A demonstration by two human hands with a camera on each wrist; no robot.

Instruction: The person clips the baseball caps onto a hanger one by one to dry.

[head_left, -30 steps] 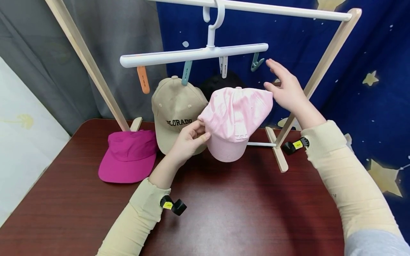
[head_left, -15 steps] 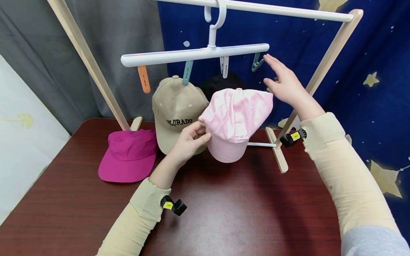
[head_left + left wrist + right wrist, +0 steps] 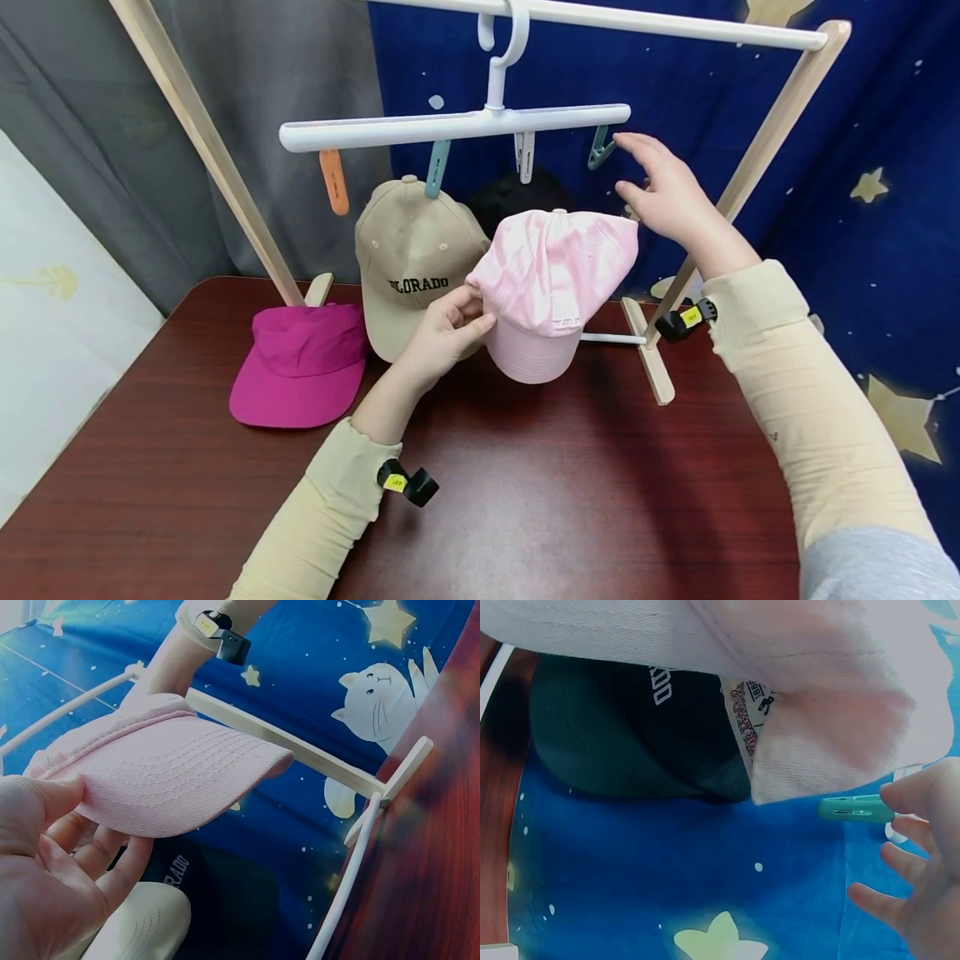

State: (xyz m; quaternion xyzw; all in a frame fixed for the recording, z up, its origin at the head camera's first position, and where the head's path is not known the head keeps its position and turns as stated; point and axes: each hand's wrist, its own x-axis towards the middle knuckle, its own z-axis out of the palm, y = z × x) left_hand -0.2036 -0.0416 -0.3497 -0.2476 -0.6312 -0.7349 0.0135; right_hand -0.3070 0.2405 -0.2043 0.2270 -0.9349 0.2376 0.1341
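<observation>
My left hand pinches the left side of a pink cap, holding it up below a white hanger with its brim pointing down. Thumb and fingers lie on either side of the cap's edge in the left wrist view. To the right, my right hand is raised with its fingers apart. Its fingertips are right at the green clip on the hanger's right end; in the right wrist view a fingertip overlaps the end of that clip. The pink cap hangs below this clip.
An orange clip, a teal clip and a white clip hang along the hanger. A beige cap and a black cap are behind the pink one. A magenta cap lies on the table. Wooden posts support the rack.
My right hand has shifted slightly left, bringing its fingertips up to the green clip. My left hand and the pink cap have hardly moved.
</observation>
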